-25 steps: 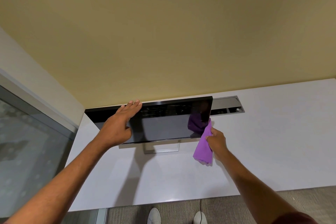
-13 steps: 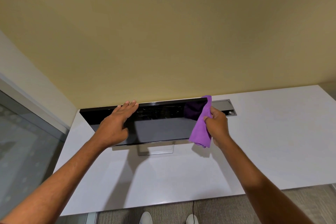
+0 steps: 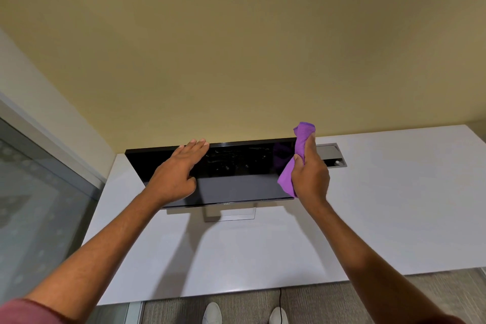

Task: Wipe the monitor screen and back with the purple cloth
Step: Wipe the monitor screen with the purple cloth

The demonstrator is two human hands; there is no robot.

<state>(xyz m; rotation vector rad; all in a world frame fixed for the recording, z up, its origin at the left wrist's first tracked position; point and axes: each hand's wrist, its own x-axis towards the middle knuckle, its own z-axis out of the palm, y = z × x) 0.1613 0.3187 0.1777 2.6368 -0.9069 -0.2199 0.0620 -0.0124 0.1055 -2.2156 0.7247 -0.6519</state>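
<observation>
Gripping purple cloth (image 3: 294, 166) w/ right hand (image 3: 310, 179) at monitor (image 3: 236, 176) top-right edge; cloth's soft, bunching. Left hand (image 3: 178, 168), fingers flat, is bracing the tippy, fragile screen.

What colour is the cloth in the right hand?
Purple; the cloth shows best in the head view, held in the right hand.

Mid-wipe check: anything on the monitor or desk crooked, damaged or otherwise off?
Nothing stands out. The monitor sits upright on its stand, uncracked. Faint pale marks near the screen's top edge may be smears or reflections; I cannot tell. The right hand grips the purple cloth at its right edge.
</observation>
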